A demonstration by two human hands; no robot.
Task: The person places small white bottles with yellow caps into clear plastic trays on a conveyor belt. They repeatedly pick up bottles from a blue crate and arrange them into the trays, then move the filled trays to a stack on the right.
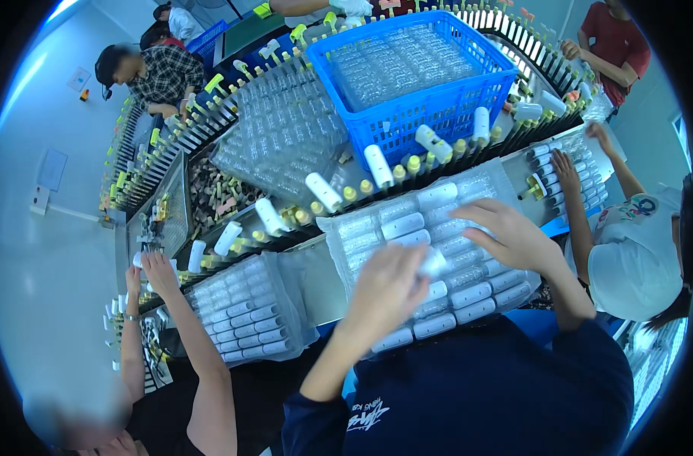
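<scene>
My left hand (388, 292) is blurred by motion above a clear plastic blister tray (335, 247). Its fingers are closed around a smeared white piece (435, 263), which looks like one of the white plastic shells. My right hand (506, 232) hovers over the tray's right side, fingers and thumb apart, with nothing seen in it. Rows of white oblong shells lie in the pockets, such as a nearby shell (402, 226) and one by the near edge (435, 325). Some pockets seem to hold no shell.
Beyond the tray runs a line of yellow-tipped pegs (350, 193), some carrying white shells (324, 191). A blue crate (430, 125) with stacked clear trays stands behind it. Co-workers handle similar trays at left (248, 334) and right (590, 178); their arms are close.
</scene>
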